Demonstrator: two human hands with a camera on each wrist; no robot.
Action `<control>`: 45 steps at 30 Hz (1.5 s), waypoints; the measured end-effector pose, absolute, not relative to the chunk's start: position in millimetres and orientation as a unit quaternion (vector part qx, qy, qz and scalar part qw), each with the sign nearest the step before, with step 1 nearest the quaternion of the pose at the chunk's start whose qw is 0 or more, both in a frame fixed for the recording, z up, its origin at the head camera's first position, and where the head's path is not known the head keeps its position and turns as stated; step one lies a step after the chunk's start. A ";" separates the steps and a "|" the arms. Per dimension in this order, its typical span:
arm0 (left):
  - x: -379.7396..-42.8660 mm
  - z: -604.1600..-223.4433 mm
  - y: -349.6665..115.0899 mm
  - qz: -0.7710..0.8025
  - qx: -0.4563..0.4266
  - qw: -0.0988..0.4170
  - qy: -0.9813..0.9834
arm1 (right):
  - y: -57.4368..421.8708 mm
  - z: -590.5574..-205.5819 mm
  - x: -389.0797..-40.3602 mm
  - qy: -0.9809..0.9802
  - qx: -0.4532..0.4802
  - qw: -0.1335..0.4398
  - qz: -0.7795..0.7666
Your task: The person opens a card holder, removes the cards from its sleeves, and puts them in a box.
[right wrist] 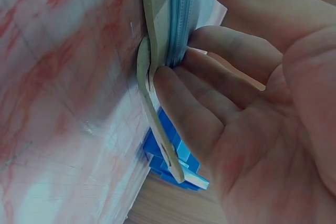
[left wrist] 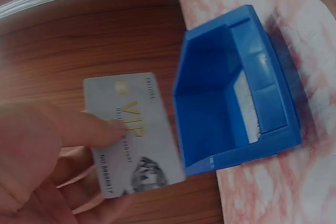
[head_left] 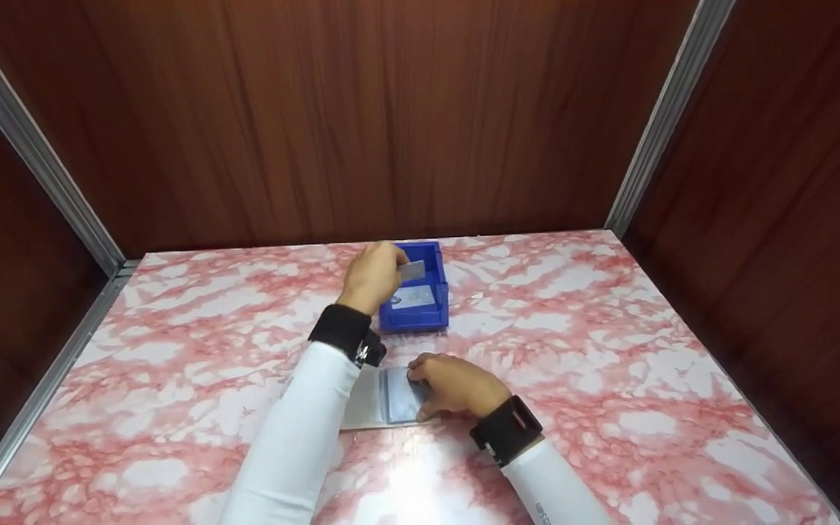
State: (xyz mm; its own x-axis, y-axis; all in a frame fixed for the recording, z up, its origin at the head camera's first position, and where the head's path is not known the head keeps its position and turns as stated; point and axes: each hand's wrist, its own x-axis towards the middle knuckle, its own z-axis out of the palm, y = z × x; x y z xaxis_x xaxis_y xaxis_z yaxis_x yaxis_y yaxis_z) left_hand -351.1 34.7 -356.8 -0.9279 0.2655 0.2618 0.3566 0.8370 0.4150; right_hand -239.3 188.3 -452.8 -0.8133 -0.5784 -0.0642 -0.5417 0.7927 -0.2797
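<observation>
My left hand (head_left: 375,275) pinches a silver-grey VIP card (left wrist: 146,142) between thumb and fingers. It holds the card over the back of a blue plastic bin (head_left: 414,321). Inside the bin lies another pale card (head_left: 416,297). Nearer to me, a card holder (head_left: 364,405) lies spread on the table, its clear sleeves (head_left: 399,401) facing up on the right side. My right hand (head_left: 460,385) grips the holder's right part, thumb at the near edge and fingers at the sleeves. Up close, its fingertips touch the cover's edge (right wrist: 157,24), beside a pale strap-like flap (right wrist: 157,121).
The red-and-white marbled table (head_left: 595,328) carries the bin and the holder. Brown wood-look panels (head_left: 391,124) with metal corner posts (head_left: 664,117) enclose the back and sides. My left forearm (head_left: 292,437) passes just left of the holder and overlaps it in the head view.
</observation>
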 end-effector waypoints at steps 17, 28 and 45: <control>-397.3 -396.1 70.4 -0.085 -0.191 0.100 -0.973 | 188.0 -449.7 -237.7 0.935 -0.332 0.054 -0.115; -398.2 -409.7 82.7 -0.095 -0.193 0.035 -0.976 | 189.3 -448.0 -238.2 0.936 -0.327 0.051 -0.120; -390.1 -399.5 70.0 -0.127 -0.209 0.050 -0.968 | 187.3 -448.8 -238.9 0.935 -0.324 0.062 -0.127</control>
State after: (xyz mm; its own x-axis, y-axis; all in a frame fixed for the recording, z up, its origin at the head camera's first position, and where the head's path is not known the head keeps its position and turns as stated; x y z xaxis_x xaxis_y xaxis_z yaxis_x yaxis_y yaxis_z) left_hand -390.1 70.0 -399.5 -0.9078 0.3914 0.1505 0.4169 0.8808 0.2246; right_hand -238.9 187.3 -448.8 -0.7824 -0.6219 -0.0329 -0.5906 0.7578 -0.2772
